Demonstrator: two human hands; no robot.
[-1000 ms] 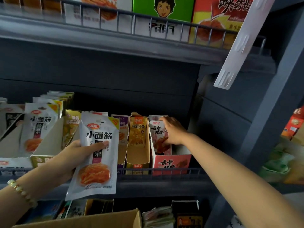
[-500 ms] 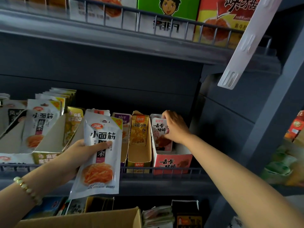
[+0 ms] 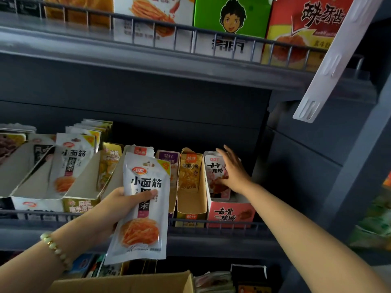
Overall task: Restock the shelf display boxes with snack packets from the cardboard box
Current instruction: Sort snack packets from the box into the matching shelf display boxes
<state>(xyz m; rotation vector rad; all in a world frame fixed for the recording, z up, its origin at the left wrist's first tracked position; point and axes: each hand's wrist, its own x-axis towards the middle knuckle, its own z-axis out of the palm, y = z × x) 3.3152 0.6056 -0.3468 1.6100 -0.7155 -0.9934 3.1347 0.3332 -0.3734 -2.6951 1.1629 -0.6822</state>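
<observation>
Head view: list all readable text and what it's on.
"卫龙", "小面筋": white packet held by the left hand.
"小面筋": shelved white packet in its display box.
"深海小鱼": yellow packet.
"去骨猪蹄": pink display box front, and the pink packet inside.
Upper-shelf boxes, purple packet, all small print: too stylised or blurred to read.

There is a big dark gap over the display boxes (image 3: 86, 182) and under the top shelf (image 3: 127, 58). A hand can go in there from the front. A low wire rail (image 3: 222, 223) runs in front of the boxes. The yellow box (image 3: 191, 205) has bare room at its front. The right hand (image 3: 232, 172) is spread over the top of the pink box (image 3: 230, 214). The left hand (image 3: 118, 206) holds a white packet (image 3: 146, 187) in front of the middle boxes. A white strip (image 3: 330, 60) hangs slanted at the upper right.
</observation>
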